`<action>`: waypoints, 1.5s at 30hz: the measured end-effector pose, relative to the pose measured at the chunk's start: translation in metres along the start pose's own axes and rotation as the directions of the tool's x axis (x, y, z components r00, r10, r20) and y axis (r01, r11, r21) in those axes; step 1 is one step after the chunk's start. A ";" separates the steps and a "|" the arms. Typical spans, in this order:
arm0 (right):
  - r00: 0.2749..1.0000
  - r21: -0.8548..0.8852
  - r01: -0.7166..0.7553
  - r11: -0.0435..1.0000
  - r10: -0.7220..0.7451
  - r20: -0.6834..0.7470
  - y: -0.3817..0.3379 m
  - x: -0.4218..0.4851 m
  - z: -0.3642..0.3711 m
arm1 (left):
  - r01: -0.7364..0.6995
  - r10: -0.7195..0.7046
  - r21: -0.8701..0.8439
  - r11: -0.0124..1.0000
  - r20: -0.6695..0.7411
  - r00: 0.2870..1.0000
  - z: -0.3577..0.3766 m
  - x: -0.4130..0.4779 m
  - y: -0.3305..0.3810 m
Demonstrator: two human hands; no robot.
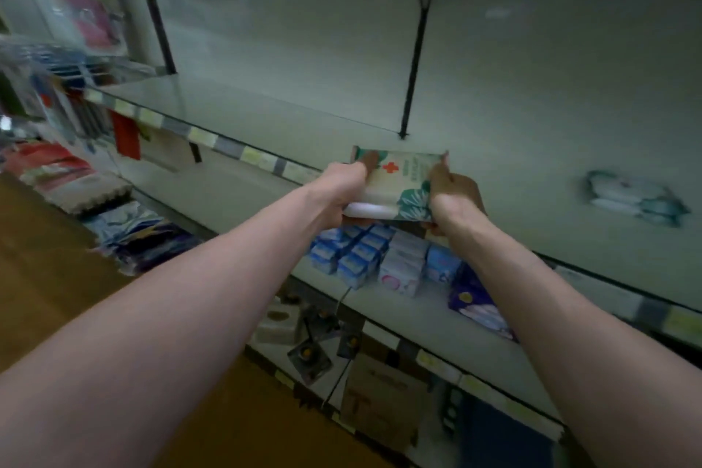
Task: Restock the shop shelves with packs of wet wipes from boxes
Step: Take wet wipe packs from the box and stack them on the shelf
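I have the pack of wet wipes [399, 182] held flat between both hands at the front edge of the middle shelf [304, 118], about midway along it; whether it touches the shelf I cannot tell. My left grip [343, 188] is clamped on the pack's left end and my right grip [452, 194] on its right end. A second pack [634, 198], blurred, lies on the same shelf well toward its right end. Small blue and white packets [353, 255] stand on the lower shelf beneath my hands. Lower still sits a cardboard box [380, 403].
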State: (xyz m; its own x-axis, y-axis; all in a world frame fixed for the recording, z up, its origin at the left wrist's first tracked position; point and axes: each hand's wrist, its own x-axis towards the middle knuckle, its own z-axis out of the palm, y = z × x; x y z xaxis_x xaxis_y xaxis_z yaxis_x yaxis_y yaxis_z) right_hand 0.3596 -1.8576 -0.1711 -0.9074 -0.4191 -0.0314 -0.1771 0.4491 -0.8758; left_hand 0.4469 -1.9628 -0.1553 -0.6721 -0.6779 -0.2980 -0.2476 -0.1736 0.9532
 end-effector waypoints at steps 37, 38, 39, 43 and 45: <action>0.860 -0.047 -0.085 0.995 0.049 -0.507 0.163 0.191 -0.270 | 0.012 -0.060 0.128 0.992 0.376 0.925 0.364 0.110 0.052; 0.859 -0.057 -0.090 0.994 0.048 -0.509 0.167 0.196 -0.274 | 0.008 -0.053 0.125 0.992 0.364 0.930 0.370 0.111 0.054; 0.859 -0.058 -0.091 0.994 0.049 -0.509 0.171 0.200 -0.279 | 0.003 -0.047 0.125 0.992 0.351 0.935 0.377 0.112 0.055; 0.864 -0.096 -0.094 0.991 0.033 -0.502 0.185 0.212 -0.289 | -0.018 -0.030 0.153 0.988 0.306 0.952 0.398 0.118 0.055; 0.873 -0.133 -0.095 0.987 0.019 -0.487 0.191 0.215 -0.292 | -0.022 -0.025 0.156 0.988 0.294 0.955 0.403 0.118 0.053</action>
State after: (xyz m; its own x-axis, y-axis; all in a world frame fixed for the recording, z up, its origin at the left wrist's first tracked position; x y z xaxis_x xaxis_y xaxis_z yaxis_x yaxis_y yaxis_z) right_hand 0.0191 -1.6311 -0.2047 -0.9812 0.0266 0.1909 -0.1391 0.5878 -0.7970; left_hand 0.0729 -1.7640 -0.1604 -0.8412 -0.4333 -0.3234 -0.3382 -0.0449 0.9400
